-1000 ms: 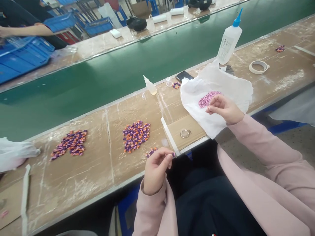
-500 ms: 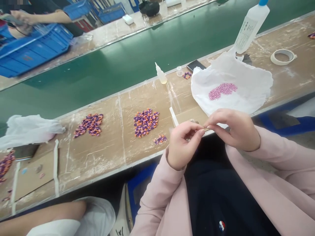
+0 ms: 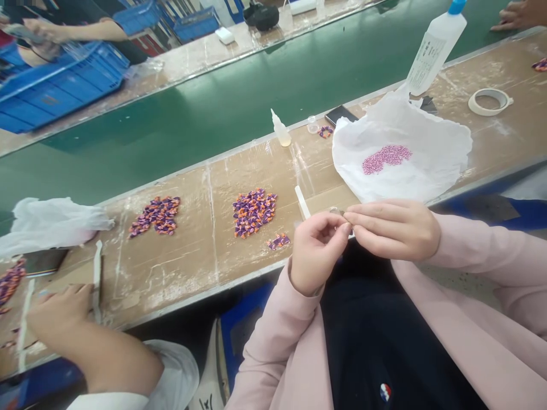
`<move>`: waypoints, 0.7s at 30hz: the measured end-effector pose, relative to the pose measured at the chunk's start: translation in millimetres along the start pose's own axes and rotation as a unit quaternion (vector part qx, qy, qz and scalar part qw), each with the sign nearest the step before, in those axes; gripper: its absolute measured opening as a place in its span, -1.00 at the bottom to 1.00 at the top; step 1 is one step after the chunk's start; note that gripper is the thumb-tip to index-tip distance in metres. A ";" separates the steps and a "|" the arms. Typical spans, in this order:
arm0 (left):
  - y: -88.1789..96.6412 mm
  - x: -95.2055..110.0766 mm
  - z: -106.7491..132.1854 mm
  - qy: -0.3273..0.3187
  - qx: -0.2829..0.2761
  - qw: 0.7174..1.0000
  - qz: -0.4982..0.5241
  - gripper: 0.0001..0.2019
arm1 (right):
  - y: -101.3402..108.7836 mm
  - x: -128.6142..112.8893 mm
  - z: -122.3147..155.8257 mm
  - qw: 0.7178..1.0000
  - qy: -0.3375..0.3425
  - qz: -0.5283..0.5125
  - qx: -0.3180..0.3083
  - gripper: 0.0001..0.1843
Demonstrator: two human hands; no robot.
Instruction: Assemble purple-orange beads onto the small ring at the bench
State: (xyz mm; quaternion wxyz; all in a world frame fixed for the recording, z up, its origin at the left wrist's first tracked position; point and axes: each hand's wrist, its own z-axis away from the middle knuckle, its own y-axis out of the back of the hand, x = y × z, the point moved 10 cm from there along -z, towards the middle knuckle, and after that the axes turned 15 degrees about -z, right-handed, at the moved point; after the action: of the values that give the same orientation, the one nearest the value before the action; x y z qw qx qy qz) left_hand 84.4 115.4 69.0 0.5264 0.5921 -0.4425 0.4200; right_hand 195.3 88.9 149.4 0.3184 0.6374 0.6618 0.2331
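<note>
Just above the bench's near edge, my left hand [image 3: 318,247] is closed in a pinch, thumb against fingertips. My right hand [image 3: 395,230] meets it there, fingers pressed together, and its tips touch the same spot. Whatever small thing lies between them is mostly hidden and too small to name. Beyond my right hand, a crumpled white sheet [image 3: 444,134] carries a patch of tiny pink bead-like grains [image 3: 387,159]. A white strip [image 3: 302,202] lies by my left hand, and to its left is a small group of purple and orange pieces [image 3: 278,242].
Two piles of purple and orange pieces, a nearer pile [image 3: 255,212] and a farther one [image 3: 156,216], lie leftward. A dropper bottle [image 3: 280,128], phone [image 3: 341,115], large white bottle [image 3: 436,54] and tape roll [image 3: 490,102] stand around. At left is a co-worker's hand [image 3: 64,313].
My right hand has flattened its fingers and shifted slightly left, over my left fingertips. A co-worker's arm has reached onto the bench at lower left; another person's hand has appeared at upper right.
</note>
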 end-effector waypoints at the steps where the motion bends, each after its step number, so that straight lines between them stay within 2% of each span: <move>1: 2.6 3.1 0.4 -0.019 0.011 1.000 -0.015 -0.79 | 1.4 4.9 -0.1 0.999 -0.030 -0.040 0.011 -0.84; 3: 8.0 12.3 2.0 -0.065 0.033 0.996 -0.050 -0.81 | 5.7 20.3 1.5 0.981 -0.118 -0.142 0.053 -0.83; 5: 11.8 21.8 4.3 -0.106 0.047 0.990 -0.082 -0.84 | 6.6 38.1 7.0 0.941 -0.219 -0.237 0.099 -0.83; 8: 14.2 32.8 7.5 -0.145 0.054 0.981 -0.118 -0.88 | -4.4 51.9 12.2 0.887 -0.318 -0.321 0.093 -0.88; 10: 13.6 35.7 8.2 -0.149 0.049 0.979 -0.131 -0.87 | -13.3 52.5 11.0 0.874 -0.341 -0.343 0.052 -0.88; 12: 12.2 35.2 8.1 -0.139 0.040 0.980 -0.137 -0.87 | -16.2 52.0 9.3 0.872 -0.347 -0.344 0.027 -0.89; 18: 7.4 28.7 6.6 -0.102 0.010 0.985 -0.138 -0.87 | -14.2 48.8 6.5 0.890 -0.328 -0.316 0.025 -0.85; 21: 5.9 23.5 6.0 -0.088 -0.004 0.988 -0.123 -0.87 | -18.8 49.3 9.0 0.882 -0.333 -0.331 0.033 -0.85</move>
State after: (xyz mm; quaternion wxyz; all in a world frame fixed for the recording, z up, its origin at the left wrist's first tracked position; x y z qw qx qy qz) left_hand 84.8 107.2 92.6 0.5356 0.6748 -0.4120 0.2968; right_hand 189.4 135.5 123.6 0.5573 0.4318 0.6964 -0.1339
